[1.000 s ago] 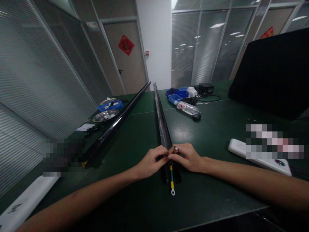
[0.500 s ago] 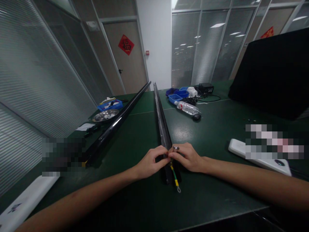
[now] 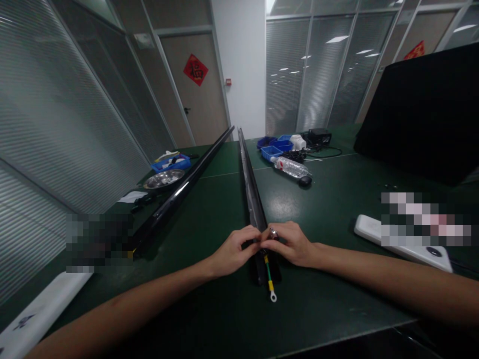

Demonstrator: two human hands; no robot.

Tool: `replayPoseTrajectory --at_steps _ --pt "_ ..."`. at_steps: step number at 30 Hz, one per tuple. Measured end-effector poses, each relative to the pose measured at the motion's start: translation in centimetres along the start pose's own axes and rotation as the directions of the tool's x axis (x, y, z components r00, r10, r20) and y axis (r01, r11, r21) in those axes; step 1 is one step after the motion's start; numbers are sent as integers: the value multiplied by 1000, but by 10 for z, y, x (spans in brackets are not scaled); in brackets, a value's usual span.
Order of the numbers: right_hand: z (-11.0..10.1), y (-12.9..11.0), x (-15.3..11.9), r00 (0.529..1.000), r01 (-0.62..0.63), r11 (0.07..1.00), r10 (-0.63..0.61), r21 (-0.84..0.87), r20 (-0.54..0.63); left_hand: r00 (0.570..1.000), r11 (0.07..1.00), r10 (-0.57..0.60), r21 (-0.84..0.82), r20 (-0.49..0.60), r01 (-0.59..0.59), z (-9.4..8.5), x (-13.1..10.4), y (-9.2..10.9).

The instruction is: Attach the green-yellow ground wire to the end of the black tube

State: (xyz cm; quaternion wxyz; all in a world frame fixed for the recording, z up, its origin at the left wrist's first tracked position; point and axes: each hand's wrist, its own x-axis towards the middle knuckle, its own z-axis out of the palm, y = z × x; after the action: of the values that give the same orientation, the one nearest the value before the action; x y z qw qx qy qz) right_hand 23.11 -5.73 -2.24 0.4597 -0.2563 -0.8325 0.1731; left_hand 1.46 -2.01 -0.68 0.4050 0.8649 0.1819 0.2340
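A long dark channel-shaped bar (image 3: 251,194) runs away from me along the green table. Over its near end, my left hand (image 3: 239,248) and my right hand (image 3: 286,243) meet with fingertips pinched together. What lies between the fingertips is too small and hidden to name. A metal ring-like piece (image 3: 273,233) shows at the fingers of my right hand. From just below the fingertips hangs a short green-and-yellow wire (image 3: 268,273), which ends in a ring terminal (image 3: 273,297).
Another long black bar (image 3: 179,192) lies to the left, beside a metal bowl (image 3: 164,178) and a blue tray (image 3: 171,163). Blue bins (image 3: 272,152), a plastic bottle (image 3: 291,167) and a black box (image 3: 319,136) stand farther back. White devices (image 3: 406,244) lie at both sides.
The wire's ring terminal has swung slightly left and turned its flat face toward me. The ring-like piece at my right fingers has tilted. Both hands have stayed nearly in place.
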Motion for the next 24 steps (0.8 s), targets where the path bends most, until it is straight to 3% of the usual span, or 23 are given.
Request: replayPoseTrajectory --at_steps 24 --pt "-3 -5 5 999 6 1000 -6 -19 35 999 998 -44 43 5 44 -1 0 4"
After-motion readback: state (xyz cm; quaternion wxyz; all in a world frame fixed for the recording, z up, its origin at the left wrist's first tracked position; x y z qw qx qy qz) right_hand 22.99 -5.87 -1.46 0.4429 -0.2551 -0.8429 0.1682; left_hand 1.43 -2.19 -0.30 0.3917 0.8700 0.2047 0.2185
